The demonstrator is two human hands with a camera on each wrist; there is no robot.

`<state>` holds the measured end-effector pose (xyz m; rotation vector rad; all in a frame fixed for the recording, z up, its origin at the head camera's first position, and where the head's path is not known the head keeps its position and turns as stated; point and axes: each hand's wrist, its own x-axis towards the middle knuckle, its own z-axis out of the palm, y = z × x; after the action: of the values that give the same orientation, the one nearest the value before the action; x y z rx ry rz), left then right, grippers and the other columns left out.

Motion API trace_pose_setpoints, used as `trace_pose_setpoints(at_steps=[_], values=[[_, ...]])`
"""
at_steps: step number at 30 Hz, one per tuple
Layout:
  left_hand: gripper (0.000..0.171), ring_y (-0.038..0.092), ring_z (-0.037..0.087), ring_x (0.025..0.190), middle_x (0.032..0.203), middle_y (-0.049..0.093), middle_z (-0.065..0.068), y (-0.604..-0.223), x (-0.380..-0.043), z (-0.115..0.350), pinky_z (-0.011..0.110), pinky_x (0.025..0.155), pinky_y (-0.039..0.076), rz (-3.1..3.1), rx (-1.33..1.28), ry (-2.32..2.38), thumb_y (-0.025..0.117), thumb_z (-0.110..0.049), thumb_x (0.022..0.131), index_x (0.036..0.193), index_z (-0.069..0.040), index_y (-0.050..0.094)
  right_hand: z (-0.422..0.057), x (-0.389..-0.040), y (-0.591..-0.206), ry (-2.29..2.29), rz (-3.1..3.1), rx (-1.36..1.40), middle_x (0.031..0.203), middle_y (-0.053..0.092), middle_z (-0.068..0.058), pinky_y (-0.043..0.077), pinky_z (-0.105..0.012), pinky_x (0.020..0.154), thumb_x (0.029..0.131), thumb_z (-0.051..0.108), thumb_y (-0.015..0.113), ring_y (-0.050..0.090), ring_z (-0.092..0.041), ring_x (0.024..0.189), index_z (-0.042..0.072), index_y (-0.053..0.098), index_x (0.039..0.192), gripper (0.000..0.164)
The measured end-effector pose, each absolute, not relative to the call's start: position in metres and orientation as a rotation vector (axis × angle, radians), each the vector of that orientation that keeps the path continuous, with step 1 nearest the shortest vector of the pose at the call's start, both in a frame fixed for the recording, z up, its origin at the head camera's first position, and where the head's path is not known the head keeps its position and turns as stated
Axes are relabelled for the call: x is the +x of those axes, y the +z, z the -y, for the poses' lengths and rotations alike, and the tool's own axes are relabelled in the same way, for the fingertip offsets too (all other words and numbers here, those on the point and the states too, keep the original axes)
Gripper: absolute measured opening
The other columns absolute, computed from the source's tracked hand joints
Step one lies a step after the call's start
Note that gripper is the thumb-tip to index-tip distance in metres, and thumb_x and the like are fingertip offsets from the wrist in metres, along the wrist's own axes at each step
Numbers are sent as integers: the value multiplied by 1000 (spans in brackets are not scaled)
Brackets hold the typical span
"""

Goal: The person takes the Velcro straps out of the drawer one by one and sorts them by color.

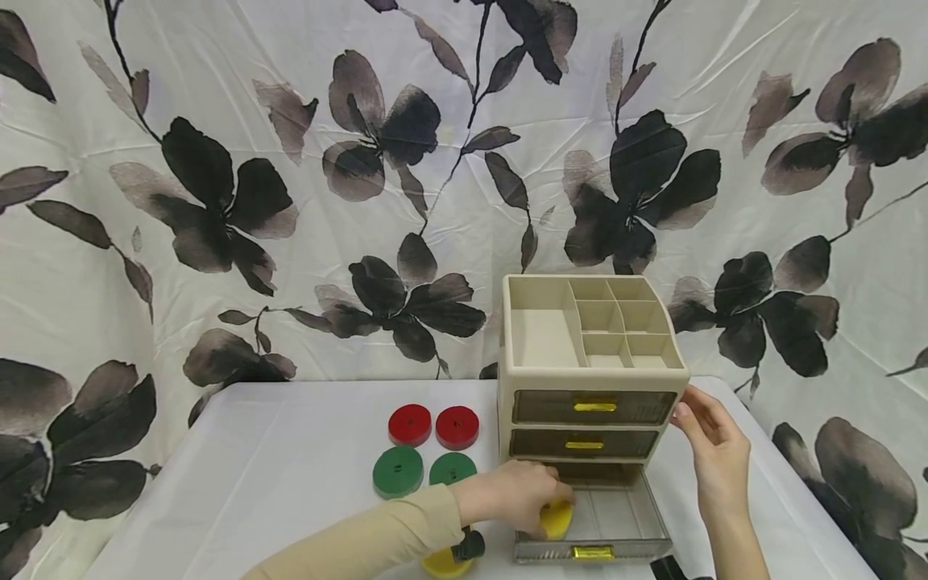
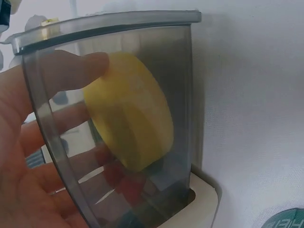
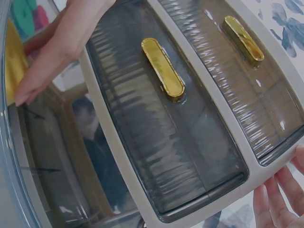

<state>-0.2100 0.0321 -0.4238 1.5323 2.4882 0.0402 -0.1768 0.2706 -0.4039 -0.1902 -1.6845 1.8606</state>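
A cream desktop organizer point(image 1: 594, 377) has its clear bottom drawer point(image 1: 623, 519) pulled out. My left hand point(image 1: 516, 493) reaches into that drawer at its left end and grips a yellow disc point(image 1: 557, 519), tilted on edge. Through the drawer's see-through side, the left wrist view shows the thumb on top of the disc point(image 2: 133, 114) and the other fingers beneath it. My right hand point(image 1: 718, 447) rests its fingertips against the organizer's right side; in the right wrist view its fingers point(image 3: 282, 202) lie loosely along the edge.
Two red discs point(image 1: 409, 424) and two green discs point(image 1: 397, 471) lie left of the organizer on the white table point(image 1: 290, 451). Another yellow disc point(image 1: 444, 564) is partly hidden under the left forearm. Two upper drawers with gold handles point(image 1: 594, 407) are closed. Floral cloth hangs behind.
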Motion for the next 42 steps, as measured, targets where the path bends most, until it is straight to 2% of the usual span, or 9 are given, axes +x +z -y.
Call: trace_pose_setpoints(at_steps=[9, 19, 23, 27, 33, 42], values=[[45, 45, -2, 71, 91, 66, -11, -420, -218, -37, 10, 65, 37, -2472, 1463, 225, 72, -30, 83, 125, -19, 62, -278, -190, -402, 1873, 1715, -186, 103, 68, 10, 52, -11, 78, 91, 0, 60, 66, 1, 92, 1, 63, 118, 27], [44, 43, -1, 67, 79, 60, -13, -414, -217, -37, 11, 56, 34, -2508, 1393, 394, 68, -32, 85, 126, -19, 62, -280, -195, -400, 1879, 1714, -169, 102, 69, 9, 52, -10, 77, 91, -1, 60, 66, 1, 92, 1, 63, 117, 27], [45, 47, -3, 74, 94, 68, -12, -415, -214, -36, 9, 61, 37, -2564, 1412, 432, 68, -36, 84, 126, -22, 62, -280, -195, -400, 1888, 1710, -169, 103, 69, 9, 52, -11, 78, 91, -1, 60, 67, 0, 92, 2, 63, 117, 27], [47, 54, -4, 83, 111, 70, -9, -414, -210, -34, 8, 68, 40, -2634, 1417, 492, 69, -39, 83, 126, -23, 62, -280, -195, -400, 1897, 1704, -174, 102, 69, 9, 52, -11, 78, 91, -2, 60, 67, 0, 92, 2, 63, 117, 27], [47, 59, 3, 99, 120, 67, -6, -417, -202, -31, 12, 78, 44, -2714, 1400, 599, 69, -38, 82, 125, -23, 63, -280, -196, -402, 1894, 1700, -175, 101, 69, 9, 52, -12, 78, 91, -2, 60, 66, 0, 91, 2, 64, 116, 26], [48, 54, 8, 103, 123, 63, -8, -423, -191, -22, 16, 81, 44, -2833, 1236, 785, 68, -39, 80, 127, -27, 61, -280, -196, -402, 1896, 1694, -179, 101, 69, 9, 52, -11, 78, 91, -1, 60, 67, 0, 90, 2, 64, 116, 26]])
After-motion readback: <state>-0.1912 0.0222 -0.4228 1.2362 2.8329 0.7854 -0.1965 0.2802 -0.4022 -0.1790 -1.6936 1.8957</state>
